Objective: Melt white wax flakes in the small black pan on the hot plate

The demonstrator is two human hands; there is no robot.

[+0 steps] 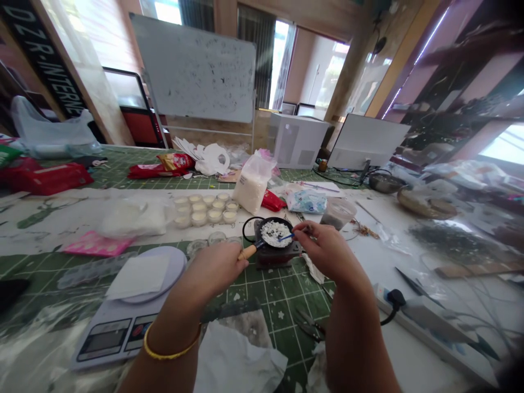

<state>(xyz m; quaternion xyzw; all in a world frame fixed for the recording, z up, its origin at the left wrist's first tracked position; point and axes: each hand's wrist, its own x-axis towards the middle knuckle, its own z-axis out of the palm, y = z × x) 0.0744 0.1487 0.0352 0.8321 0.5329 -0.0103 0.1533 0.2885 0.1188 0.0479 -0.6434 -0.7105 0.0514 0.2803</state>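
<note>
Seen from the head camera, a person's left hand (223, 267) is closed around the wooden handle (246, 252) of a small black pan (286, 222), which lies just ahead and to the right of that fist, over a dark boxy base (274, 259). Just left of the fingertips of the right hand (325, 245), which pinch a thin blue stick (285, 237), white pieces (272, 232) fill the pan, the stick's end among them. Good stirring here likely calls for a firm left grip to keep the pan level, and for slow, shallow strokes from the right, since the pieces lie close to the rim and could spill. The stick should probably reach the edges too, so that no part goes unturned. Beyond the left hand stand cups of pale filling (199, 218); nearer to it, small clear cups (216, 238) call for a careful elbow
</note>
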